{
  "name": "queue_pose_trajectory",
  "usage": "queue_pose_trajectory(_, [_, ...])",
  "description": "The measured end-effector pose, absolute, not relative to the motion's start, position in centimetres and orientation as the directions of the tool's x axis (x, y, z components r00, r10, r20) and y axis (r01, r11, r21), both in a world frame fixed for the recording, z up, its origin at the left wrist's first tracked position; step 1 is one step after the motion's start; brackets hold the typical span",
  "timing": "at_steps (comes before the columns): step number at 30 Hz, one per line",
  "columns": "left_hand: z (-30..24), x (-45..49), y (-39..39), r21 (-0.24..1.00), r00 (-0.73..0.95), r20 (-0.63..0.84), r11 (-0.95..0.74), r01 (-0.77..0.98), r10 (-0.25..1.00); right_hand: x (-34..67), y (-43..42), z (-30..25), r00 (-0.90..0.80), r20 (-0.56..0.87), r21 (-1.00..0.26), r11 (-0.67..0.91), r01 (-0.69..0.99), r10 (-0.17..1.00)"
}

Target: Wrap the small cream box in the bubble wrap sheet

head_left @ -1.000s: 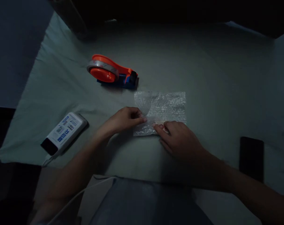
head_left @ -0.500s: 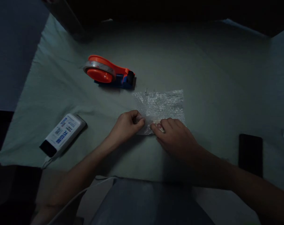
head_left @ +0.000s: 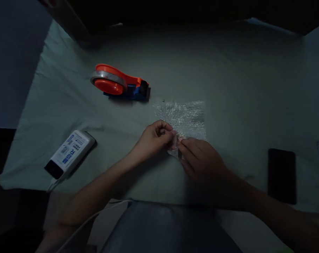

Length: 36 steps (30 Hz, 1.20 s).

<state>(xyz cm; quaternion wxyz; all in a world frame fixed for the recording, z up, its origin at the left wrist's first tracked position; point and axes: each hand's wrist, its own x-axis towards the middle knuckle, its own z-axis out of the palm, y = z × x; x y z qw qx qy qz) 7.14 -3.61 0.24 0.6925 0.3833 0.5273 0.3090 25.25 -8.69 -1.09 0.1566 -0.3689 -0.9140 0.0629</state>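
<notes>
A clear sheet of bubble wrap (head_left: 187, 117) lies on the pale green cloth in front of me. My left hand (head_left: 159, 135) pinches the sheet's near left part, which is folded over toward the right. Close beside it, my right hand (head_left: 201, 158) has its fingers closed at the near edge. Under the right fingertips a small pinkish-white item (head_left: 180, 139) shows in part; the fingers and the wrap hide most of it, so its kind is unclear.
An orange and blue tape dispenser (head_left: 119, 82) with a roll of clear tape stands at the back left. To the left lies a white box-shaped device (head_left: 71, 151) with a cable. A black phone (head_left: 281, 175) rests at the right on the green cloth (head_left: 241, 88).
My left hand has moved right, bringing the left side of the bubble wrap over toward the small item. My right fingers have drawn together, and less of the item shows.
</notes>
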Motion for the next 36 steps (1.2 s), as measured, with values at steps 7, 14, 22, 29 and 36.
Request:
queue_pose_trajectory(7, [-0.6, 7.0, -5.5, 0.976, 0.412, -0.053, -0.04, 0.213, 0.91, 26.2, -9.2, -1.8, -0.62, 0.336, -0.387, 0.704, 0.595, 0.709])
queue_pose_trajectory(14, [-2.8, 5.9, -5.7, 0.594, 0.68, 0.386, -0.732, 0.334, 0.624, 27.7, -9.2, -0.5, -0.432, 0.233, -0.585, 0.48, 0.654, 0.871])
queue_pose_trajectory(22, [-3.9, 6.3, -5.7, 0.511, 0.693, 0.445, -0.796, 0.323, 0.567, 31.8, -9.5, -0.5, 0.13, -0.323, -0.513, -0.289, 0.808, 0.937])
queue_pose_trajectory(29, [-4.0, 6.2, -5.6, 0.509, 0.693, 0.468, -0.809, 0.295, 0.548, 29.3, -8.9, -2.4, 0.151, -0.589, -0.76, -0.608, 0.23, 0.794])
queue_pose_trajectory(36, [-4.4, 6.3, -5.5, 0.525, 0.672, 0.494, -0.805, 0.275, 0.552, 27.4, -8.5, -1.5, 0.041, -0.643, -0.766, -0.643, -0.023, 0.765])
